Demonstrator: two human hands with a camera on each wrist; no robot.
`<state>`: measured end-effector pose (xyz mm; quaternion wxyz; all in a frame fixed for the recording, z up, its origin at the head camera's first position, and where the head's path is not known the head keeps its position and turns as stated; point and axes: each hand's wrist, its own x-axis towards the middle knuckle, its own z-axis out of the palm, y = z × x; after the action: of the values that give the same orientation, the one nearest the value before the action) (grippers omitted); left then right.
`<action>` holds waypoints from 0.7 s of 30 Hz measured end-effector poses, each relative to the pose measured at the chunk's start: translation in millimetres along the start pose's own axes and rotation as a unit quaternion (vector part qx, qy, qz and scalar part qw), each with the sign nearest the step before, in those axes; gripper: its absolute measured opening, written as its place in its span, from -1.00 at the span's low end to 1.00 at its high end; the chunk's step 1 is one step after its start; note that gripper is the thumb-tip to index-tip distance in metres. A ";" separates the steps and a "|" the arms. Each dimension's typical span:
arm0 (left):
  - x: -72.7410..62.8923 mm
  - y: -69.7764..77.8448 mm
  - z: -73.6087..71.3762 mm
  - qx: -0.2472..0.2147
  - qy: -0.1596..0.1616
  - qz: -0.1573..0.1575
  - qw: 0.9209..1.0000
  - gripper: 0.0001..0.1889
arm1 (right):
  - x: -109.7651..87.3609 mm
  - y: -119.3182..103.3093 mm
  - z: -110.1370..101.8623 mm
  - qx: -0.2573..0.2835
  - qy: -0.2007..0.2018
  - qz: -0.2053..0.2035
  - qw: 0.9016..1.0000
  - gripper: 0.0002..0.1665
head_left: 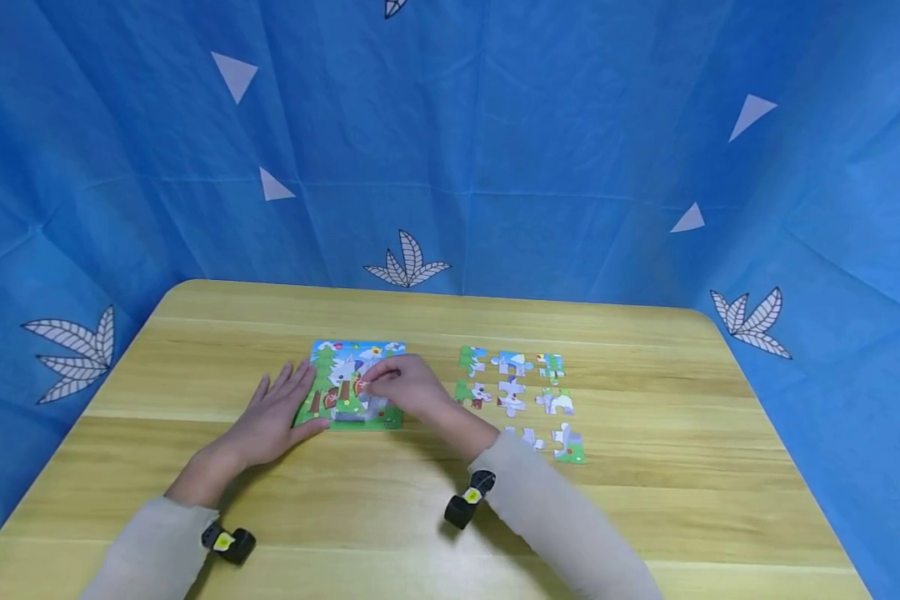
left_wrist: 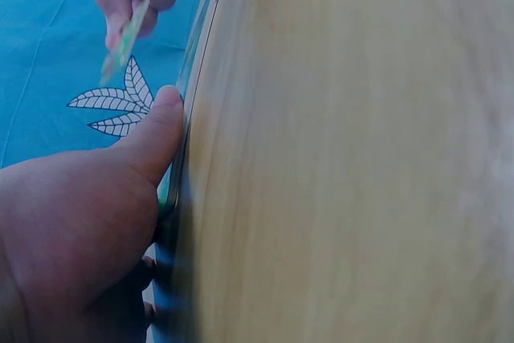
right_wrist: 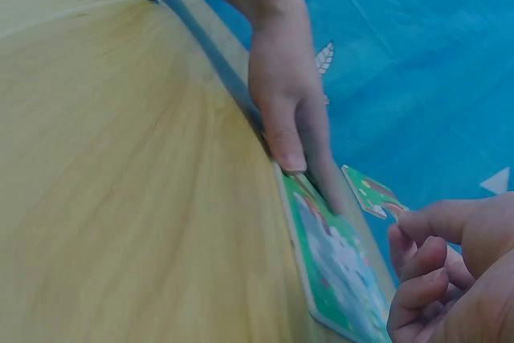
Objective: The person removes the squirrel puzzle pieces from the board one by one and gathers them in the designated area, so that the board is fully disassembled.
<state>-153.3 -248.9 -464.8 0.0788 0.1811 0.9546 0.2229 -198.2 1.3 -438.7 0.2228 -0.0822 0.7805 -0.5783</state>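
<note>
A colourful picture puzzle board [head_left: 387,422] lies flat on the wooden table, left of centre. My left hand [head_left: 273,423] rests on its left side, fingers straight and spread, with the thumb along the near edge. Over the board, my right hand [head_left: 411,387] pinches a puzzle piece between thumb and fingertips. In the right wrist view that puzzle piece [right_wrist: 371,192] shows green and brown, raised off the board and tilted. The left wrist view shows the same piece nearly edge-on.
To the right of the board lie several loose puzzle pieces [head_left: 512,397] in rough rows, some partly hidden by the right forearm. The wooden table [head_left: 645,383] reaches to a blue patterned cloth [head_left: 570,150] behind and at the sides. Each wrist carries a small black camera.
</note>
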 end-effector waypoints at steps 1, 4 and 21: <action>0.0 0.1 0.0 0.000 0.000 0.000 1.000 -0.06 | -2.2 0.4 -4.0 0.003 -0.002 0.000 1.000 -0.95; -0.4 -0.1 -0.1 -0.001 0.000 0.002 1.000 -0.06 | -9.9 1.2 -16.6 0.006 -0.008 -0.004 1.000 -0.93; 0.4 0.4 -1.4 -0.005 -0.007 0.004 1.000 -0.05 | -55.6 20.5 -96.9 -0.034 -0.008 0.019 0.999 -0.92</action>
<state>-153.9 -249.0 -463.4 0.0856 0.1857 0.9524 0.2262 -189.1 113.2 -421.4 0.2370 -0.0793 0.7997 -0.5460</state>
